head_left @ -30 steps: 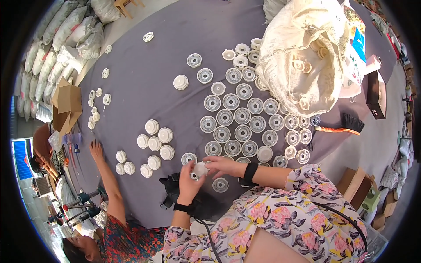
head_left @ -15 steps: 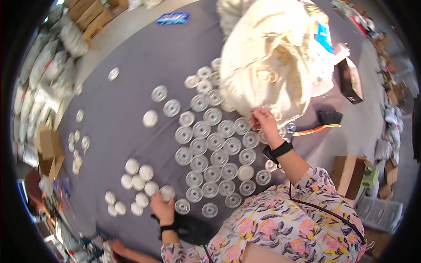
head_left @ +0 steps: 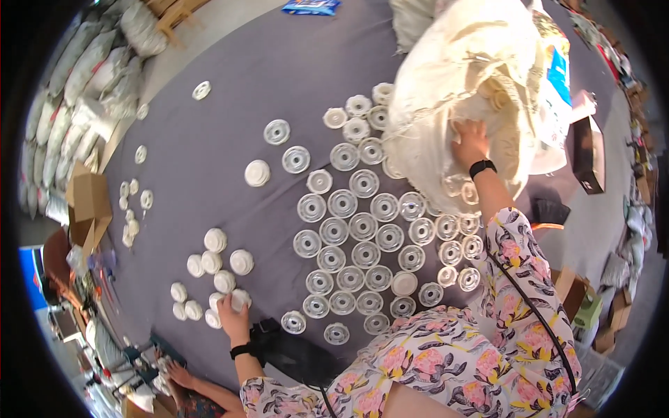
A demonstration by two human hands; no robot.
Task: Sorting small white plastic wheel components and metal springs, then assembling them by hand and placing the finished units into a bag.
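Note:
My left hand [head_left: 234, 322] closes its fingers round a pale round plastic disc [head_left: 241, 299], beside a cluster of stacked white discs [head_left: 215, 240]. My right hand [head_left: 472, 141] reaches into the mouth of a large cream woven sack [head_left: 435, 90], fingers spread against its inner side. More discs show dimly within the sack. Between my hands, many clear ring-shaped plastic discs [head_left: 363, 226] with central holes lie flat in loose rows on the grey cloth [head_left: 230, 181]. A few whiter discs [head_left: 404, 283] lie among them. My right palm is hidden.
Another person's hand [head_left: 182, 377] rests at the lower left table edge. A black pouch [head_left: 296, 357] lies by my left wrist. A blue packet [head_left: 311, 7] is at the far edge, a dark box [head_left: 589, 155] at the right. Filled sacks [head_left: 77, 70] are piled beyond the table.
My right hand has moved from the sack's lower edge up into its mouth. My left hand, with a disc, has shifted left to the white cluster. The whole view has shifted.

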